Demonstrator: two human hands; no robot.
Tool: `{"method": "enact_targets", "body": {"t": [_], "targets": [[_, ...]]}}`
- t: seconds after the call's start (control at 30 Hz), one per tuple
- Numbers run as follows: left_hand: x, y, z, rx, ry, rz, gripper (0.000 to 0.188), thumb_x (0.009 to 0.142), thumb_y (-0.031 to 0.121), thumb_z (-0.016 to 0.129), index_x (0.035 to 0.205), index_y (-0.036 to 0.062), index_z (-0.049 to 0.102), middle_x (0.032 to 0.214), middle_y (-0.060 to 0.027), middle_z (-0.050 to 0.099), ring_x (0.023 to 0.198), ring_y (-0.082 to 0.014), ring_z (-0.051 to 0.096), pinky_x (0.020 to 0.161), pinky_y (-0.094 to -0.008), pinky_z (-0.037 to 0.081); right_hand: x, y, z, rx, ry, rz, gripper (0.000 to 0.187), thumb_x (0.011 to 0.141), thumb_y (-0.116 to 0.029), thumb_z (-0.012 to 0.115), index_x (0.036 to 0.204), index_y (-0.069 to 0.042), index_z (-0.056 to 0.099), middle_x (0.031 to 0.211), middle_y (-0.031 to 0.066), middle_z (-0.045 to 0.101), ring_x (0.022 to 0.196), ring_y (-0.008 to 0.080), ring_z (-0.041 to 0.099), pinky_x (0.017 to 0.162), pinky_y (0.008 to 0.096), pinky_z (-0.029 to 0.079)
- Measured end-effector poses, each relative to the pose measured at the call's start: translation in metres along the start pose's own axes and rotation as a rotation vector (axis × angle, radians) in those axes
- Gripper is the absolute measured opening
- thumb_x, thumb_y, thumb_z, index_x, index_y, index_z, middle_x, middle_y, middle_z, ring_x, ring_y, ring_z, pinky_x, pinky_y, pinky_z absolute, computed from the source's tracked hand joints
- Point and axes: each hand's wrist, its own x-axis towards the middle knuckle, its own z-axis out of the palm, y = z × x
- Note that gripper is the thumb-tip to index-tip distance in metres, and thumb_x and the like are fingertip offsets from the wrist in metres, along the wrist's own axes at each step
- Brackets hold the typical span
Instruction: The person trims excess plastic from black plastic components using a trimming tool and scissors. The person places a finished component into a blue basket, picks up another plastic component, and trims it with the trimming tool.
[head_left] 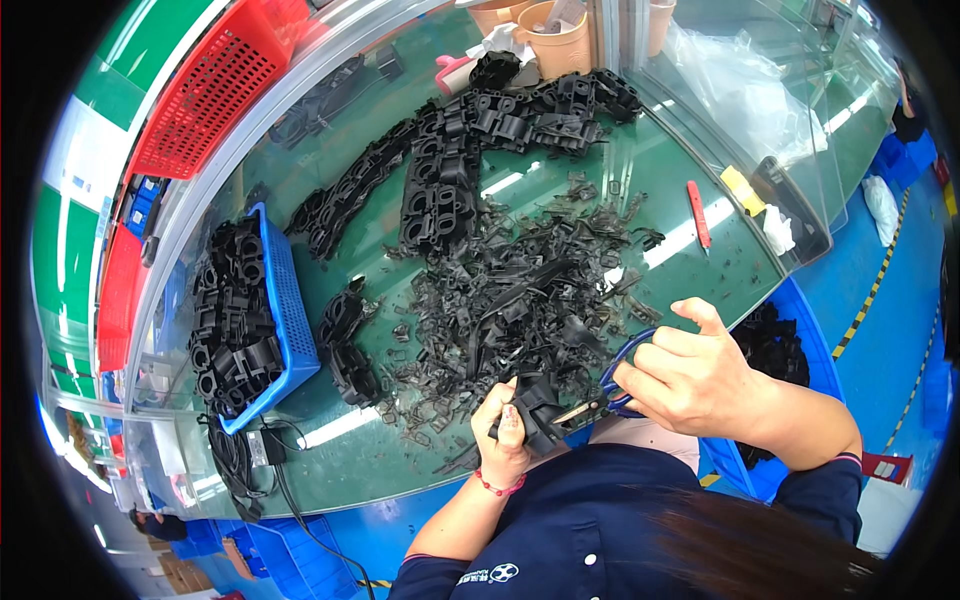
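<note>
My left hand (501, 447) is closed around a black moulded plastic part (541, 408) near the front edge of the bench. The fingers of my right hand (690, 378) are wrapped through the blue loops of a pair of scissors (580, 412), its index finger raised and bent. The blades point left and meet the right side of the part; whether they are cutting into it is too small to tell. Just beyond both hands spreads a heap of black plastic scraps (500, 300). Several similar moulded parts (345, 345) lie left of that heap.
Rows of black moulded parts (440, 190) fill the back of the green bench. A blue basket (290, 310) of parts stands left, beside a coiled cable (235, 465). A red utility knife (698, 215) lies right. Orange buckets (560, 52) stand behind; a blue bin (822, 345) sits below right.
</note>
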Motion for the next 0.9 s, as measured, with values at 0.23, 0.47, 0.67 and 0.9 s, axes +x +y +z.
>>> {"method": "enact_targets", "body": {"t": [0.23, 0.47, 0.67, 0.9], "targets": [[-0.003, -0.007, -0.005, -0.027, -0.041, -0.051, 0.046, 0.084, 0.046, 0.051, 0.085, 0.0004, 0.048, 0.082, -0.0113, 0.060, 0.069, -0.0136, 0.057, 0.063, -0.0249, 0.047, -0.001, 0.001, 0.000, 0.024, -0.020, -0.024, 0.008, 0.072, -0.018, 0.062, 0.079, -0.014, 0.061, 0.063, -0.0050, 0.044, 0.063, 0.0094, 0.049, 0.087, 0.0378, 0.036], [-0.002, 0.002, 0.005, -0.154, -0.049, -0.108, 0.033, 0.085, 0.034, 0.051, 0.077, 0.0024, 0.046, 0.081, -0.0038, 0.053, 0.069, -0.0075, 0.041, 0.062, -0.0219, 0.035, -0.002, 0.001, 0.003, 0.130, -0.052, 0.015, 0.021, 0.065, -0.023, 0.069, 0.082, -0.014, 0.061, 0.066, -0.0050, 0.046, 0.065, 0.0101, 0.050, 0.086, 0.0402, 0.035], [-0.003, -0.007, -0.004, -0.037, -0.056, -0.053, 0.043, 0.084, 0.045, 0.052, 0.082, 0.0026, 0.046, 0.079, -0.0106, 0.060, 0.063, -0.0123, 0.056, 0.057, -0.0236, 0.046, -0.003, -0.002, 0.004, 0.061, 0.000, 0.050, 0.028, 0.056, -0.023, 0.073, 0.081, -0.016, 0.061, 0.063, -0.0054, 0.041, 0.062, 0.0117, 0.047, 0.085, 0.0423, 0.034], [-0.003, -0.002, 0.004, -0.103, -0.033, -0.080, 0.045, 0.084, 0.047, 0.052, 0.083, 0.0027, 0.045, 0.079, -0.0104, 0.060, 0.064, -0.0124, 0.056, 0.058, -0.0244, 0.048, -0.005, -0.001, 0.008, 0.073, -0.004, 0.013, 0.028, 0.056, -0.023, 0.073, 0.081, -0.016, 0.061, 0.062, -0.0057, 0.040, 0.061, 0.0114, 0.046, 0.083, 0.0413, 0.034]]}}
